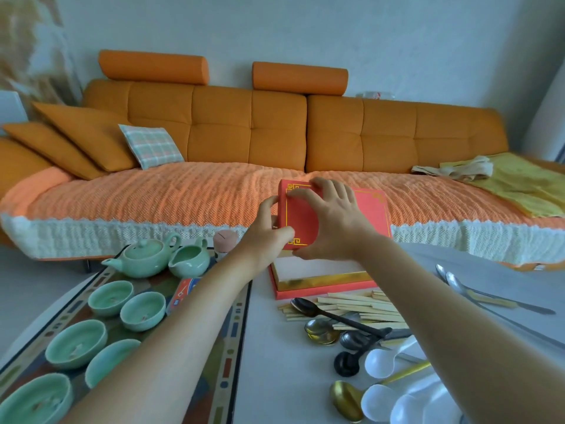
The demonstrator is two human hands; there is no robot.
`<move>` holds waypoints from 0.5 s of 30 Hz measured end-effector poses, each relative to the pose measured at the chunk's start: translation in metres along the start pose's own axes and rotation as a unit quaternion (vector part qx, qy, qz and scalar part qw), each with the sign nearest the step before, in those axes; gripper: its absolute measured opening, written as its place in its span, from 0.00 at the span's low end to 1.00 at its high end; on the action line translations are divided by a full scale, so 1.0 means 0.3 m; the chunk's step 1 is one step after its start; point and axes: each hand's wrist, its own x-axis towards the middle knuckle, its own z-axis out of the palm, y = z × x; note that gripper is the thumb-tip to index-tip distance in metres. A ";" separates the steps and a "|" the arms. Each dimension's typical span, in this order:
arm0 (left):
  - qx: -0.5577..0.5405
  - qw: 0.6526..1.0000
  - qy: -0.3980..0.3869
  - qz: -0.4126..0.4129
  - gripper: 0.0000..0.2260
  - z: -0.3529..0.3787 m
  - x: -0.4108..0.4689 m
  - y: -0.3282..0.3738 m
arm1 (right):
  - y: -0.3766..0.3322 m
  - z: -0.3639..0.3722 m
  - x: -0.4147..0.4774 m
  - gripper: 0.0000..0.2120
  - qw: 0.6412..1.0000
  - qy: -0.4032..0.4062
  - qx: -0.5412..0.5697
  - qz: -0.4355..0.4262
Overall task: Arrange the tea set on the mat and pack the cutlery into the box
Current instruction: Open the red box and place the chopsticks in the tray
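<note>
Both hands hold a red box lid point(371, 214) with gold corner trim, lifted and tilted above the open box base point(324, 284), which has a gold rim and a white inside. My left hand point(269, 231) grips the lid's left edge; my right hand point(333, 221) grips its top and lower edge. On the patterned mat point(235, 338) at the left stand a pale green teapot point(142, 258), a green pitcher point(189, 261) and several green cups point(142, 310). Wooden chopsticks point(360, 307) and black, gold and white spoons point(382, 362) lie in front of the box.
Two metal spoons point(458, 286) lie at the right of the white table. A small red card box point(183, 292) sits on the mat, and a pink object point(226, 240) stands behind it. An orange sofa point(244, 133) runs along the far side.
</note>
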 end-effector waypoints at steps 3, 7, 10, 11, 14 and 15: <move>-0.051 0.998 0.036 -0.018 0.17 0.012 -0.019 0.039 | -0.017 -0.044 -0.027 0.50 1.000 0.007 -0.010 -0.002; -0.117 0.992 0.019 -0.045 0.07 0.026 -0.058 0.100 | -0.017 -0.102 -0.087 0.51 0.998 -0.041 -0.053 -0.016; -0.172 0.982 0.028 -0.074 0.05 0.036 -0.077 0.157 | -0.001 -0.160 -0.152 0.45 0.994 -0.062 -0.084 -0.017; -0.186 0.978 0.030 -0.084 0.05 0.043 -0.085 0.178 | 0.000 -0.180 -0.176 0.41 0.995 -0.057 -0.084 -0.013; -0.204 0.973 0.020 -0.103 0.09 0.102 -0.115 0.230 | -0.001 -0.241 -0.266 0.33 0.996 -0.040 -0.084 -0.011; -0.186 0.976 0.013 -0.109 0.11 0.134 -0.127 0.242 | 0.002 -0.261 -0.303 0.32 0.995 -0.039 -0.086 -0.007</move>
